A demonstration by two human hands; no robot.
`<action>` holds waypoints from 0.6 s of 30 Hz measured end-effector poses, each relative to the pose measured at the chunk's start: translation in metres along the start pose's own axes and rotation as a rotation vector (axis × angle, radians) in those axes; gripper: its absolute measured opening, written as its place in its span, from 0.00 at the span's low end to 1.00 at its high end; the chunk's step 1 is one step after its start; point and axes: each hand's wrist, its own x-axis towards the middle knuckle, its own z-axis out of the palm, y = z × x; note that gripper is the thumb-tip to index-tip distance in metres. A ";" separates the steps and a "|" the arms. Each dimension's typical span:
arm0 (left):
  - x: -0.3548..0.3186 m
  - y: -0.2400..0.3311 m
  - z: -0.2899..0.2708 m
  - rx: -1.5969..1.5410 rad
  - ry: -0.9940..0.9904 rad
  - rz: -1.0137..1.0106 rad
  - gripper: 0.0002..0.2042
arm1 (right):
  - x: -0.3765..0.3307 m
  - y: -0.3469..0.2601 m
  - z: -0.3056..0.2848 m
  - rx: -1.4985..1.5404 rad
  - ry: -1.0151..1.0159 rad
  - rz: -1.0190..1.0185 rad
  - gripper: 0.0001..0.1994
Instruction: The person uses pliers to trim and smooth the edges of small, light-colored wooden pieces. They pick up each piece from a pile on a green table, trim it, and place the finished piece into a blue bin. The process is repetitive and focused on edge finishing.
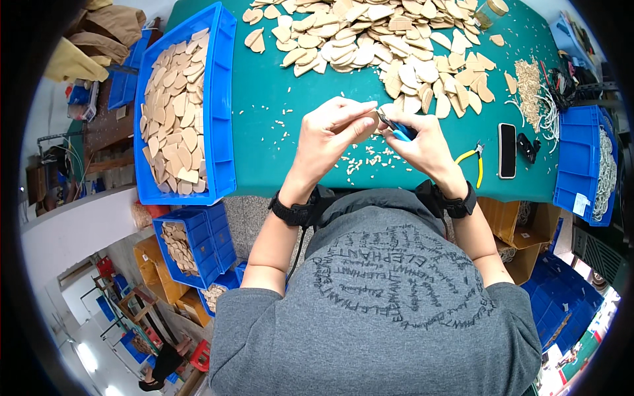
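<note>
Item 1, left grip [333,129]: I see the fingers closed, pinching a small pale wooden piece [374,123] at its edge. The piece is mostly hidden by the fingertips, so I cannot tell its long axis.

Item 2, right grip [422,142]: clenched around blue-handled cutters [396,129]. The tool's nose points toward 10 o'clock and meets the wooden piece from the 4 o'clock side. The two hands are touching or nearly so over the near edge of the desk [264,92]. The piece lies at the left fingertips, just beside the cutter tip, so I judge the right hand to be the working one and the left the holding one.

Item 3, at 6 o'clock from the hands: a scatter of small pale offcuts [366,160] on the green top.

Item 4, at 12 o'clock: a broad heap of flat wooden blanks [376,33], well within reach.

Item 5, at 9 o'clock: a long blue bin [223,99] filled with similar flat pieces.

Item 6, at 3 o'clock: yellow-handled pliers [474,160], then a dark phone [507,150] lying flat, then a second blue bin [573,165] holding pale cord-like stock.

Item 7, both wrists: black bands.
</note>
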 end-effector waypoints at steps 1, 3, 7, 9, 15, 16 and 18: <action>0.000 -0.002 0.001 -0.019 0.018 0.006 0.12 | 0.000 0.000 0.002 0.003 0.006 -0.005 0.10; -0.001 -0.004 -0.001 -0.051 0.039 -0.007 0.12 | 0.000 -0.005 0.004 0.052 0.008 0.032 0.09; -0.004 -0.009 -0.021 -0.049 0.158 -0.029 0.13 | -0.002 0.006 0.002 0.202 0.102 0.135 0.08; -0.002 -0.017 -0.057 0.004 0.385 -0.062 0.14 | -0.005 0.013 -0.008 0.223 0.143 0.147 0.08; 0.022 -0.063 -0.111 0.938 1.018 0.081 0.20 | -0.020 0.033 -0.032 0.233 0.214 0.251 0.07; 0.030 -0.066 -0.086 0.793 0.783 0.089 0.18 | -0.021 0.034 -0.034 0.231 0.218 0.249 0.07; 0.039 -0.088 -0.018 0.620 0.352 0.013 0.14 | -0.023 0.035 -0.036 0.228 0.225 0.247 0.07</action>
